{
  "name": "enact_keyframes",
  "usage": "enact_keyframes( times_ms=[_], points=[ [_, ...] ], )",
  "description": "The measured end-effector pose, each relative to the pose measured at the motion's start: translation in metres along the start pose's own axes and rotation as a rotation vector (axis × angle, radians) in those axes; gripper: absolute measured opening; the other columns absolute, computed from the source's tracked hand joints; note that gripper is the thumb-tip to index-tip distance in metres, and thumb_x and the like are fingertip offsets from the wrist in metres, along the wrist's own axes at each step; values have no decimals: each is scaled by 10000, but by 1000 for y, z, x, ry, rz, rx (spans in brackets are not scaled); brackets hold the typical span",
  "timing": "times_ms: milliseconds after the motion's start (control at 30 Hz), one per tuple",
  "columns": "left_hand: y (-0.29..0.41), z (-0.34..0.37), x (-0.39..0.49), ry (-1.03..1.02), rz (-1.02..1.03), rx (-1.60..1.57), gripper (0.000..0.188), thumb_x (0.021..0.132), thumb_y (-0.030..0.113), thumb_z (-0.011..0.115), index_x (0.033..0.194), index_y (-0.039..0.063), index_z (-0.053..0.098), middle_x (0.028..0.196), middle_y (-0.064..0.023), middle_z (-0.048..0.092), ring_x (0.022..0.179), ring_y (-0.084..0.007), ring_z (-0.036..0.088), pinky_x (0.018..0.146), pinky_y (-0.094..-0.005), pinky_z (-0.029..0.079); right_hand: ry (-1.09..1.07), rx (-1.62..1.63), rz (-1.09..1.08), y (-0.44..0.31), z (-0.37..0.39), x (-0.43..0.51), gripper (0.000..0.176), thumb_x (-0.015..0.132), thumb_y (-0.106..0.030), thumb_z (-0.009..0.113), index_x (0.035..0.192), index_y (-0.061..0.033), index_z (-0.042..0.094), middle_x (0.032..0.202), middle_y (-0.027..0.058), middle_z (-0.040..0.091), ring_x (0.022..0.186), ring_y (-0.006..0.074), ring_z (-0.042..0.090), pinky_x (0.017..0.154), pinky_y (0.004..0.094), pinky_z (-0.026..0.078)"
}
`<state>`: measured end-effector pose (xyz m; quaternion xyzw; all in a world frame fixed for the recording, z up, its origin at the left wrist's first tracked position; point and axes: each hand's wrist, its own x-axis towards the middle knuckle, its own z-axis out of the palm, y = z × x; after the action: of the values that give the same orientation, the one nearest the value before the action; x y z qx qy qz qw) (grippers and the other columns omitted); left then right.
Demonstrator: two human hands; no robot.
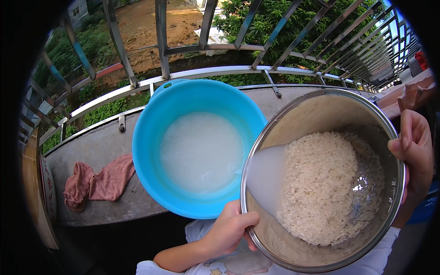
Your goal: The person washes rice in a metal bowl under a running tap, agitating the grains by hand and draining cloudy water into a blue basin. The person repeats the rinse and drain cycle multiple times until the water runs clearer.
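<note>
A round stainless steel pot (364, 103) is tilted to the left, its rim over the right edge of a blue plastic basin (147, 172). Wet rice grains (319, 189) lie heaped in the pot, with cloudy water (266, 178) gathered on the side towards the basin. My left hand (233, 227) grips the pot's rim at its lower left, thumb on the inside. On the far right my right hand (417, 147) holds the opposite side of the rim. Whitish cloudy water (202, 151) covers the bottom of the basin.
The basin stands on a concrete ledge (137, 209). A crumpled pink cloth (99, 182) lies left of it. A metal railing (213, 70) runs behind, with plants and bare soil beyond. At the left edge are a wooden board (34, 185) and part of a patterned round object (48, 185).
</note>
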<state>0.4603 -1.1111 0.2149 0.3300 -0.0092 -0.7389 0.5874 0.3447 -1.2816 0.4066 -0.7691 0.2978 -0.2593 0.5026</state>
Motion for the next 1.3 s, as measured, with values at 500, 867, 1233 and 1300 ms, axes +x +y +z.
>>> enact_keyframes(
  times_ms=[500,867,1233,1300],
  points=[
    [0,-2,-1,-58,27,12,314,746,17,456,1033,-111,471,771,-150,610,487,-156,580,364,-247,483,86,26,-64,14,-12,-16,198,712,-6,576,654,-69,398,511,90,556,350,63,475,372,165,382],
    [0,8,1,26,37,-86,296,733,10,440,982,-141,494,777,-151,608,502,-161,582,357,-254,490,38,-28,-70,-6,6,2,152,730,1,537,668,-57,411,465,75,538,296,73,464,311,159,359],
    [-6,4,5,24,52,-158,230,723,7,430,879,-141,512,732,-144,591,468,-165,559,347,-269,486,3,-88,-57,-10,5,7,153,707,11,540,666,-66,415,485,57,533,329,59,458,352,154,361],
    [-5,4,5,15,56,-166,222,722,6,428,867,-137,515,723,-144,588,460,-165,555,347,-270,486,11,-62,-60,-11,8,7,153,705,9,544,665,-67,417,484,49,527,330,58,451,355,155,358]
  ],
)
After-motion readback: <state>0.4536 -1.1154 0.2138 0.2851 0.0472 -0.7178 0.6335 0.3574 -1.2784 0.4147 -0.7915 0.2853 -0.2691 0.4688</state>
